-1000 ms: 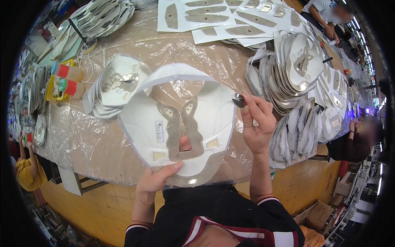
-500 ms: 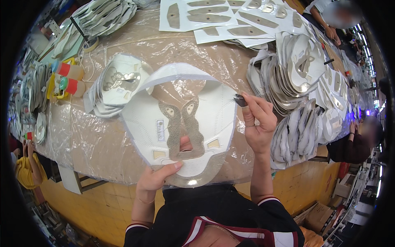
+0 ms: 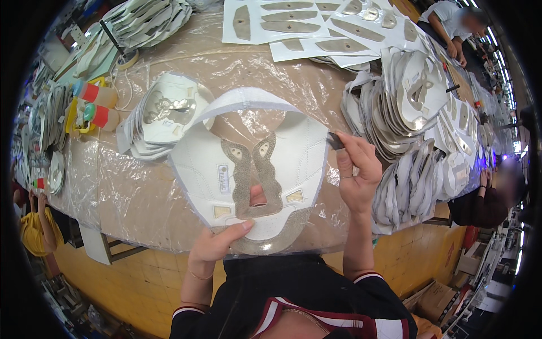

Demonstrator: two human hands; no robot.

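A white shoe upper (image 3: 199, 164) with grey-beige textured overlays hangs in front of me, its collar strip arching at the top. My left hand (image 3: 223, 242) grips its lower edge, thumb on the front and a fingertip showing through the central opening. At the upper's right edge, my right hand (image 3: 359, 168) pinches a small dark flat tool (image 3: 335, 140) between thumb and fingers. The tool's tip is at or very near the stitched edge; whether it touches I cannot tell. Its exact kind is too small to make out.
Left of the upper lies a stack of similar uppers (image 3: 164, 127). More stacks (image 3: 406, 101) stand at the right. White sheets with grey pieces (image 3: 288, 25) cover the far side. Bottles with red labels (image 3: 100, 117) sit at the left on the plastic-covered table (image 3: 141, 198). Other people work around it.
The upper and both hands keep nearly the same pose; the whole scene has shifted slightly right in view. At the far right, a person in a light shirt has moved a little.
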